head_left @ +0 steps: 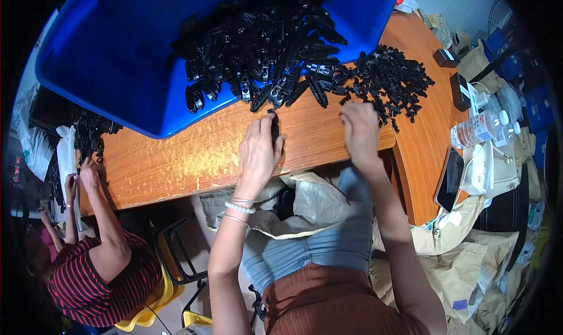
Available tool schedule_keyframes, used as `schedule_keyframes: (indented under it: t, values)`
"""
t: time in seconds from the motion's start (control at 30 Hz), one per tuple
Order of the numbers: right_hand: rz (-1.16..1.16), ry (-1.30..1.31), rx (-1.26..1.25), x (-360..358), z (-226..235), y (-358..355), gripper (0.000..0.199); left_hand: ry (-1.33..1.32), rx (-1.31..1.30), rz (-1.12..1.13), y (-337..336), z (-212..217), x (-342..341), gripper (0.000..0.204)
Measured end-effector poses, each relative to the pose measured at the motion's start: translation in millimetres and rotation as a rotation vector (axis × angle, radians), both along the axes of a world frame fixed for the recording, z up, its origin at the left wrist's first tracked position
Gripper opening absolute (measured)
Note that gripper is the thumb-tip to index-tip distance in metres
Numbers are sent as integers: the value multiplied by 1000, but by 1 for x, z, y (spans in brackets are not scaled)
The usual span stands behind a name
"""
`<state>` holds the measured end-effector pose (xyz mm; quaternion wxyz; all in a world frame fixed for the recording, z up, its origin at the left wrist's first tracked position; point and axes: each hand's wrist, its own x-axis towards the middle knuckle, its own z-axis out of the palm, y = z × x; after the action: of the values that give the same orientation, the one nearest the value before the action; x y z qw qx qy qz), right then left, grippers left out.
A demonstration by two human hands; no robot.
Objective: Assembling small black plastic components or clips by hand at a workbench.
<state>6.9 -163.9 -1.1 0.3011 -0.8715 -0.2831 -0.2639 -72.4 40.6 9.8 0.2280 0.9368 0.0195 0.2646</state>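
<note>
My left hand (260,150) is closed round a long, narrow black plastic part (274,126), pressing it upright against the wooden table (205,141). At the edge of a heap of small black plastic pieces (399,80), my right hand (360,128) has its fingers curled together; whatever lies between their tips is too small to make out. Straight ahead, a tilted blue bin (111,71) spills many long black plastic parts (258,48) over its lip onto the tabletop.
On the right side table lie a phone (450,179), a clear plastic bottle (474,130) and small dark boxes (460,92). An open sack (316,203) sits below the table edge at my lap. Left, a person in a striped shirt (105,276) works beside dark parts (91,133).
</note>
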Motion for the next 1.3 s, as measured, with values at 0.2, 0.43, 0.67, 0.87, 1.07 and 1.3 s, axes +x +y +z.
schedule_keyframes:
  t: [0.2, 0.43, 0.67, 0.87, 1.07, 1.3]
  values:
    - [-16, 27, -144, 36, 0, -7, 6, 108, -735, -63, 10, -14, -6, 18]
    - [222, 266, 114, 10, -5, 13, 9, 211, -1382, -111, 13, -6, -36, 22]
    - [446, 821, 637, -14, 8, 24, 26, 248, -1385, -67, 2, 5, -51, 33]
    - [535, 1247, 954, -42, 33, 23, 17, 246, -1170, -101, -12, 11, -60, 29]
    - [464, 570, 498, -64, 45, 30, 16, 273, -1278, -204, -24, 27, -65, 28]
    - [411, 291, 389, -73, 46, 32, 17, 260, -1353, -262, -24, 33, -71, 26]
